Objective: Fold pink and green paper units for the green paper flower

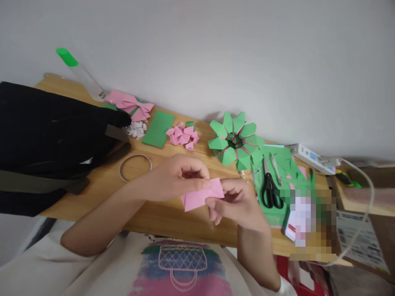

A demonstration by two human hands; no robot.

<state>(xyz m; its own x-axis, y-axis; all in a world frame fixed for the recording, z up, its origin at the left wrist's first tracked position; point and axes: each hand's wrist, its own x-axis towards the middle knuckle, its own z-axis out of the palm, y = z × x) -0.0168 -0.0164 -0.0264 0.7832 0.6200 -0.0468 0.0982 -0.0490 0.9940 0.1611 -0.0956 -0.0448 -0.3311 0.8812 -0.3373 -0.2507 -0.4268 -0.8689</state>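
Observation:
A folded piece of pink paper [197,200] is held in the air over the front of the table, between both hands. My left hand [175,177] pinches its upper edge, thumb lying on top. From the right, my right hand [236,201] grips the lower right part between thumb and fingers. Beyond the hands lies a heap of small folded pink paper pieces [182,135]. To its right stands a ring of green folded paper petals [233,142] with pink between them. A roll of tape or plain ring [135,167] lies near my left wrist.
Black-handled scissors [269,191] and a pen [275,168] rest on green paper sheets at right. Behind them is a power strip [313,158] with a white cable. A black bag [55,131] covers the left side. Green paper [159,128] and white scraps [135,129] lie near the wall.

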